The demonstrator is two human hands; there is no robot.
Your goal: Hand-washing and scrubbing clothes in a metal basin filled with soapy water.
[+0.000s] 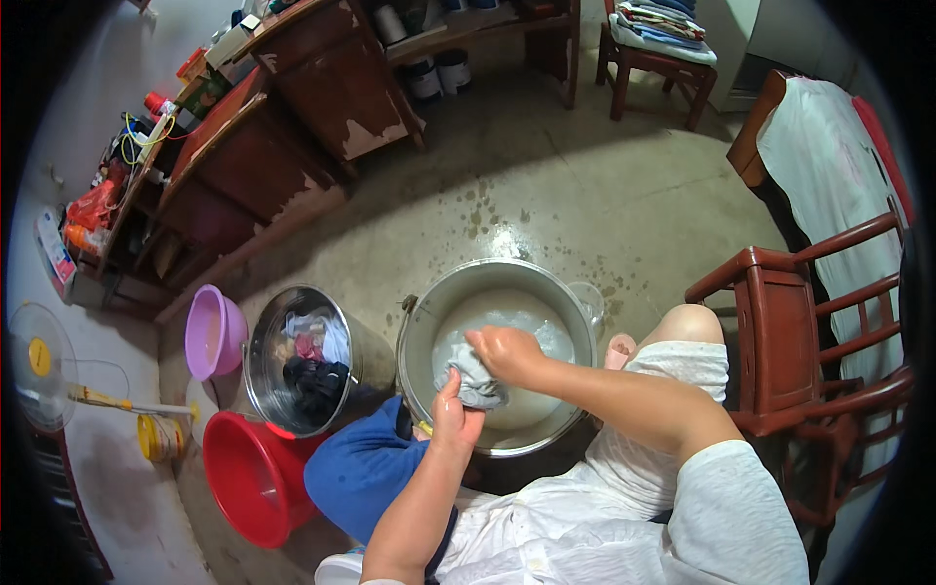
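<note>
Before me stands a large metal bucket (pixel 504 272), partly filled with cloudy, sudsy water (pixel 537 322). Above the water my two hands hold a wet, bunched light grey cloth (pixel 475 387). My left hand (pixel 455 418) grips its lower left side, with the thumb pointing up along the cloth. My right hand (pixel 506 352) is closed on its upper part, the knuckles upward. Folds and fingers hide the cloth's full shape, so I cannot tell what garment it is.
Left of the metal bucket, a shiny steel bucket (pixel 254 387) holds several pieces of clothing. Near it are a purple basin (pixel 201 340), a red bucket (pixel 238 482) and a standing fan (pixel 44 358). A wooden chair (pixel 779 336) stands close on the right. Water spots mark the concrete floor (pixel 504 175).
</note>
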